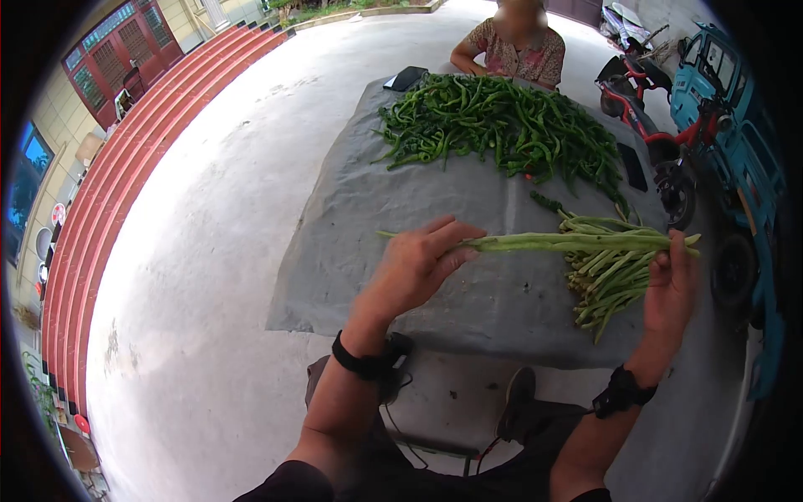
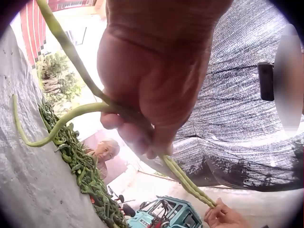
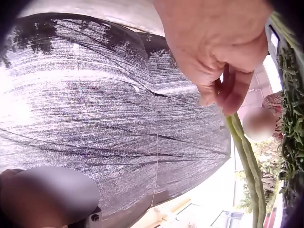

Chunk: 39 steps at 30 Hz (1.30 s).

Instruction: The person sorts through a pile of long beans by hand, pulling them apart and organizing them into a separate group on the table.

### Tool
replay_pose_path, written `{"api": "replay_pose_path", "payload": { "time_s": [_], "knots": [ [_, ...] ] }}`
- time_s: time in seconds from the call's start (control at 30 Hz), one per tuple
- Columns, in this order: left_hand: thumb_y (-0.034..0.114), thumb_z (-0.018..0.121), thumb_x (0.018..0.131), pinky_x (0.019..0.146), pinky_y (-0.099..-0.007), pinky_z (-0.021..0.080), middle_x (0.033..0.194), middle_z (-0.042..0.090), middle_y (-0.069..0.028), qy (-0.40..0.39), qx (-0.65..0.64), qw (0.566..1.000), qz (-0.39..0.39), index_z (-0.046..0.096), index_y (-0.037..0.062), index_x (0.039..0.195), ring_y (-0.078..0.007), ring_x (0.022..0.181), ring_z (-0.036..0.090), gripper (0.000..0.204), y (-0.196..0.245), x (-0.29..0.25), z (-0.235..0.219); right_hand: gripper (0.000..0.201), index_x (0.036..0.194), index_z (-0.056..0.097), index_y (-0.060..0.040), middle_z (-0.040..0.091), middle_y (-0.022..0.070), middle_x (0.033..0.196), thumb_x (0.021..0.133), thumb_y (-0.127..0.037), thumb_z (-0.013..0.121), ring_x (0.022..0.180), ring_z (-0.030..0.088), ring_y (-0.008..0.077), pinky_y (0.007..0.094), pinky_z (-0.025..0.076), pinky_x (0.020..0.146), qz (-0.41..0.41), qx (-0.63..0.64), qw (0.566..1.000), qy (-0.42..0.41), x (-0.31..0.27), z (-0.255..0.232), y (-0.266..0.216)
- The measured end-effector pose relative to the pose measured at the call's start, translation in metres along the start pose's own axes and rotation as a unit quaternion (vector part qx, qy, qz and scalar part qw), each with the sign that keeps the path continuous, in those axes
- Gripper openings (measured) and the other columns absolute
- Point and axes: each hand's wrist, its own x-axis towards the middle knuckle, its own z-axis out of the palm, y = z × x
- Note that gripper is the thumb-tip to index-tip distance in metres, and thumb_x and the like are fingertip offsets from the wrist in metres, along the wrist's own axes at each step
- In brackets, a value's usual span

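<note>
Two long green beans [image 1: 544, 243] stretch between the hands above a grey-covered table [image 1: 360, 251]. Curled fingers of the left hand [image 1: 418, 263] grip them at one end; in the left wrist view two bean ends [image 2: 71, 114] stick out past that hand [image 2: 152, 80]. The right hand [image 1: 672, 289] pinches the other end between thumb and fingers, as the right wrist view shows with the beans [image 3: 247, 166] hanging from the fingertips of the hand [image 3: 223, 52]. A pile of long beans [image 1: 606, 284] lies on the table just below, beside the right hand.
A large heap of green peppers [image 1: 502, 125] covers the table's far part. A dark phone [image 1: 632, 166] lies at its right edge, and another dark item [image 1: 406, 79] at the far left corner. A person [image 1: 519, 46] sits opposite. A red scooter [image 1: 644, 100] and blue vehicle [image 1: 736, 134] stand right.
</note>
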Motion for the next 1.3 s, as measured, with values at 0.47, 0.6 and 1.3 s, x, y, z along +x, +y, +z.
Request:
{"api": "replay_pose_path", "payload": {
  "time_s": [0.47,0.6,1.3],
  "knots": [
    [0.002,0.065,0.095,0.085,-0.0424,0.048,0.097,0.066,-0.0084,0.167,0.301,0.939,-0.015,0.078,0.0102,0.118,-0.0302,0.095,0.064,0.028,-0.038,-0.015,-0.111,0.017,0.112,0.07,-0.0048,0.071,0.0015,0.093,0.099,-0.014,0.078,0.078,0.071,0.0105,0.0276,0.064,0.067,0.128,0.014,0.988,-0.083,-0.003,0.127,0.102],
    [0.001,0.059,0.093,0.085,-0.0426,0.045,0.098,0.068,-0.0075,0.19,0.362,0.911,-0.058,0.079,0.012,0.118,-0.0283,0.098,0.063,0.034,-0.105,-0.023,-0.107,0.021,0.111,0.07,-0.0045,0.072,0.0028,0.092,0.096,-0.015,0.081,0.076,0.072,0.0129,0.0306,0.065,0.065,0.174,-0.042,0.979,-0.098,0.019,0.161,0.155],
    [-0.006,0.067,0.081,0.095,-0.0477,0.046,0.112,0.064,-0.0111,0.256,0.385,0.858,-0.221,0.073,0.0093,0.108,-0.0335,0.113,0.058,0.032,-0.147,-0.025,-0.064,0.027,0.095,0.067,0.0015,0.072,0.0106,0.083,0.094,-0.02,0.083,0.064,0.072,0.0188,0.0309,0.058,0.05,0.293,-0.248,0.923,-0.039,0.06,0.187,0.282]
  ]
}}
